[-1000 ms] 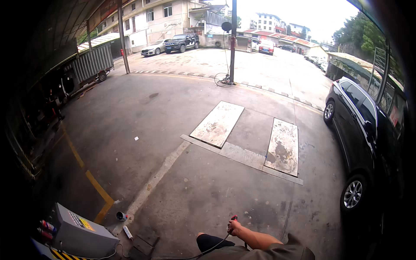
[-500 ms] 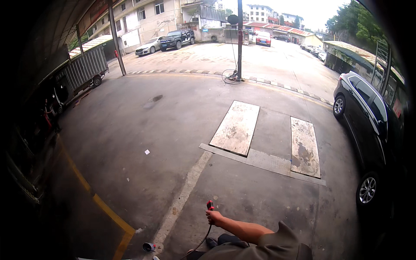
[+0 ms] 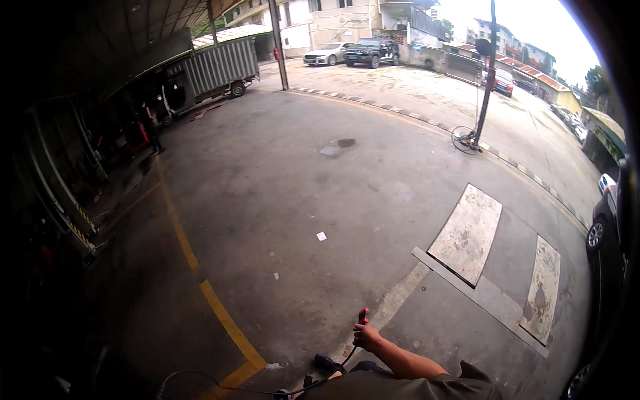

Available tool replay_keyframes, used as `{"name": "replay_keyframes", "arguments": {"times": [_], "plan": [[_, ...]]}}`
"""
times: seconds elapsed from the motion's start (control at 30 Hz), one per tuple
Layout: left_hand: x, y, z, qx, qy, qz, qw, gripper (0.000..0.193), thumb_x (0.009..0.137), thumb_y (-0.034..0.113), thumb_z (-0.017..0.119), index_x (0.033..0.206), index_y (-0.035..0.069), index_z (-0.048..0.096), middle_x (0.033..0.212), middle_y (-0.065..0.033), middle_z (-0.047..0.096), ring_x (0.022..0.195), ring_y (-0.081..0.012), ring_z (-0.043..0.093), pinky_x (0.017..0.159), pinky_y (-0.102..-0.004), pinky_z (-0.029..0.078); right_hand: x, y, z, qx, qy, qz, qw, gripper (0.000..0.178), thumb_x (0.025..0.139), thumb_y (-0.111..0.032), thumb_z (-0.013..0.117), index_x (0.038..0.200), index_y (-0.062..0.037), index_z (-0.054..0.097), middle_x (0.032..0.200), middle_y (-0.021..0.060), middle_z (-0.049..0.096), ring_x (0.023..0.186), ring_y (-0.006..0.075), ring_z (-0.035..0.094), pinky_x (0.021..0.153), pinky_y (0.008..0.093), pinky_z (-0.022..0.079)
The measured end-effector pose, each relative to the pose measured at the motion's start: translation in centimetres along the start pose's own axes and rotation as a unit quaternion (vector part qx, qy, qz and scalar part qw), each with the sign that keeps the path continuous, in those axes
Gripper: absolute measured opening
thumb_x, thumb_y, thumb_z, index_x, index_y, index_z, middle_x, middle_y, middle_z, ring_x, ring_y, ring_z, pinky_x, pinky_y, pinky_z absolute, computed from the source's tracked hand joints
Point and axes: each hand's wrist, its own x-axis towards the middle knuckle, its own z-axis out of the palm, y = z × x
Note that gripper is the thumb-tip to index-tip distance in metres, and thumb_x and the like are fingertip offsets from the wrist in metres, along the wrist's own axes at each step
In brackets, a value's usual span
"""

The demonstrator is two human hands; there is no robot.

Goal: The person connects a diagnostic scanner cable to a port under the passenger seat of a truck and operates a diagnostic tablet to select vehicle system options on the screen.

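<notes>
Low in the head view, my right hand (image 3: 366, 337) is closed around a small red-and-black handheld tool (image 3: 363, 316). Its exact kind cannot be made out. From below the fist a thin black cord or hose (image 3: 351, 355) drops past my leg. A black line (image 3: 200, 373) also curves across the floor at the lower left. My dark shoe (image 3: 327, 363) shows left of the forearm. A partly cut-off object with some red on it (image 3: 283, 395) sits at the lower edge. My left hand is out of view.
Two pale metal plates (image 3: 467, 233) (image 3: 541, 289) lie in the concrete floor at right. A yellow line (image 3: 229, 323) runs along the left. Further off stand a box truck (image 3: 220, 70), a post (image 3: 489, 80) with coiled hose, parked cars (image 3: 371, 52) and a person (image 3: 151, 128).
My view has swung left, so the floor plates, post and cars sit further right. The right hand still grips the red-and-black tool. The person by the truck now shows more plainly.
</notes>
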Motion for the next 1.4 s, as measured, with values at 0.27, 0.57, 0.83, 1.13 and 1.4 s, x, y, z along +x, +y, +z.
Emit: {"name": "replay_keyframes", "arguments": {"times": [0.27,0.57,0.83,1.13,1.4], "plan": [[-5.5,-8.6,19.8,0.347,0.026,0.197,0.917,0.067,0.094,0.024,0.067,0.134,-0.022,0.038,0.123,-0.0300,0.058,0.110,-0.0326,0.063,0.098,-0.0396,0.052,12.5,-8.2,10.4,0.084,0.011,-0.079,0.993,0.030,0.098,-0.032,0.057,0.073,-0.0215,0.043,0.059,-0.0048,0.035,0.052,0.0163,0.036,0.055,0.0344,0.035],[-14.0,-12.6,46.1,-0.145,0.082,-0.102,0.981,0.066,0.094,0.027,0.065,0.134,-0.019,0.040,0.124,-0.0280,0.058,0.111,-0.0313,0.063,0.098,-0.0391,0.051,28.9,-21.8,42.3,-0.004,-0.014,-0.161,0.987,0.041,0.096,-0.036,0.062,0.067,-0.0207,0.038,0.055,-0.0024,0.035,0.047,0.0165,0.038,0.048,0.0331,0.032],[-20.2,-17.8,66.6,-0.216,0.107,-0.154,0.958,0.065,0.095,0.030,0.063,0.134,-0.017,0.041,0.125,-0.0261,0.058,0.111,-0.0301,0.062,0.098,-0.0387,0.051,38.3,-22.8,81.8,-0.271,-0.212,-0.180,0.921,0.034,0.096,-0.034,0.065,0.076,-0.0115,0.051,0.066,0.0032,0.053,0.060,0.0169,0.054,0.062,0.0359,0.050],[-31.2,-27.1,89.6,-0.217,0.132,-0.165,0.953,0.065,0.095,0.033,0.061,0.134,-0.015,0.043,0.126,-0.0241,0.057,0.112,-0.0288,0.061,0.098,-0.0382,0.051,56.1,-19.9,105.6,-0.406,-0.285,-0.050,0.867,0.036,0.095,-0.039,0.068,0.090,-0.0037,0.063,0.083,0.0095,0.067,0.068,0.0155,0.059,0.063,0.0324,0.050],[-39.1,-33.0,114.2,-0.237,0.136,-0.206,0.939,0.064,0.095,0.036,0.060,0.135,-0.012,0.044,0.127,-0.0223,0.057,0.112,-0.0277,0.061,0.097,-0.0378,0.050,66.3,-28.8,119.4,-0.338,-0.179,-0.082,0.920,0.040,0.095,-0.039,0.065,0.082,-0.0015,0.062,0.077,0.0088,0.061,0.052,0.0118,0.043,0.056,0.0329,0.043]]}}
